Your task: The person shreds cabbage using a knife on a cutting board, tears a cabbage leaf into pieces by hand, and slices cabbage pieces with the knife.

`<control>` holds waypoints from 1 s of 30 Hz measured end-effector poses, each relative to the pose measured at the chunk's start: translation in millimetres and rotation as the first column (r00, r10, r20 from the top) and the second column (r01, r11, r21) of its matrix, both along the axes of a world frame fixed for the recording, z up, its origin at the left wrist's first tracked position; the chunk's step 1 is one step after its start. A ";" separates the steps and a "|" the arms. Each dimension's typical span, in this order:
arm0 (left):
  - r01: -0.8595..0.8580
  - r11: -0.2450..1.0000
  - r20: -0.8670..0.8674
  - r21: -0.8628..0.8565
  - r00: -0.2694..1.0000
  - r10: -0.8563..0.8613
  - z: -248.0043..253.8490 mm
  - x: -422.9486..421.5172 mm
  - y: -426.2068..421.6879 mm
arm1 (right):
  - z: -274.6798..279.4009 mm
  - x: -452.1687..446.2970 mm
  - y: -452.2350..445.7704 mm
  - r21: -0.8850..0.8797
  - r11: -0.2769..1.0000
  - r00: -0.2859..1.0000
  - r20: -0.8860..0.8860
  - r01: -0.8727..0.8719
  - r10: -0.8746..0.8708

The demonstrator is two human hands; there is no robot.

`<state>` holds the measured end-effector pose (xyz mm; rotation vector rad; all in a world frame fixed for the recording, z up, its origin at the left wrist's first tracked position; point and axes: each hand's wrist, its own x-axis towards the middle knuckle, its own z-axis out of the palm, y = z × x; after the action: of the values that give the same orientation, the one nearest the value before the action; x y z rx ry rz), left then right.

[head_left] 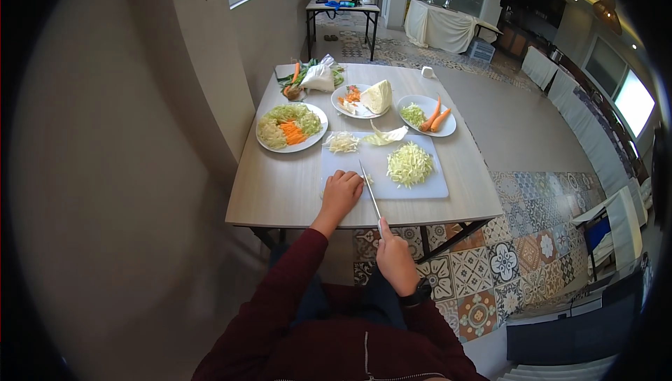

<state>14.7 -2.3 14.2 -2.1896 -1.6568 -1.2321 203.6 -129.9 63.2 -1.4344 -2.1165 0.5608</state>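
My right hand (pixel 397 260) is wrapped around the handle of a kitchen knife (pixel 371 191), its blade slanting up and left over the white cutting board (pixel 385 191). My left hand (pixel 341 193) lies on the board just left of the blade, fingers curled and pressed down. What is under those fingers is mostly hidden; a small pale piece shows beside the blade. On the board's right side sits a heap of shredded cabbage (pixel 410 165). Behind it lies a loose cabbage leaf (pixel 385 135), and at the back left a small pile of whitish shreds (pixel 342 142).
A plate (pixel 323 116) of shredded vegetables stands left of the board. Behind are a cabbage wedge (pixel 378 97) on a plate, whole carrots (pixel 439 121) on another, and a white bag (pixel 319 77) by leafy greens. A wall borders the table's left side.
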 end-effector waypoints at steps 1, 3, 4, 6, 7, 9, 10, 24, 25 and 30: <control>0.001 1.000 0.002 -0.005 1.000 -0.001 -0.2 -0.2 -0.4 | -1.9 -0.7 -2.0 0.006 1.000 1.000 0.005 0.004 -0.004; 0.003 1.000 0.008 -0.013 1.000 -0.003 0.2 0.6 1.4 | 0.3 -1.5 -11.9 0.015 1.000 0.998 0.054 0.024 -0.025; 0.002 1.000 0.012 -0.018 1.000 -0.002 0.0 0.5 1.4 | 2.4 -1.6 -16.6 0.017 0.999 0.996 0.079 0.036 -0.037; 0.000 1.000 0.022 -0.022 1.000 0.000 -1.8 1.2 0.5 | 4.1 -1.2 -22.6 -0.003 0.999 0.996 0.079 0.047 -0.046; -0.002 1.000 0.027 -0.018 1.000 0.002 -2.2 1.2 1.0 | 4.4 -0.9 -25.1 -0.014 0.999 0.996 0.077 0.052 -0.051; -0.005 1.000 0.039 -0.022 0.999 0.006 -3.2 1.7 0.9 | 6.1 0.7 -26.3 -0.030 0.998 0.996 0.081 0.050 -0.048; -0.007 1.000 0.045 -0.029 0.999 0.008 -3.4 1.6 1.3 | 7.2 1.3 -25.9 -0.036 0.998 0.996 0.082 0.048 -0.044; 0.044 0.999 0.064 -0.021 0.997 -0.042 -2.9 -1.9 -1.1 | 10.8 18.4 -5.6 -0.022 0.999 0.995 -0.088 0.039 -0.041; 0.045 0.999 0.065 -0.022 0.997 -0.044 -2.5 -1.6 -1.5 | 11.8 20.1 -4.4 -0.017 0.999 0.994 -0.105 0.043 -0.044; 0.045 0.999 0.044 -0.013 0.998 -0.044 0.4 -2.1 -2.0 | 15.7 23.1 -6.5 -0.011 0.999 0.995 -0.093 0.048 -0.049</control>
<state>12.6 -4.3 14.6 -2.2350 -1.6462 -1.2930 226.7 -136.4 78.9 -1.4323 -2.0043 0.6070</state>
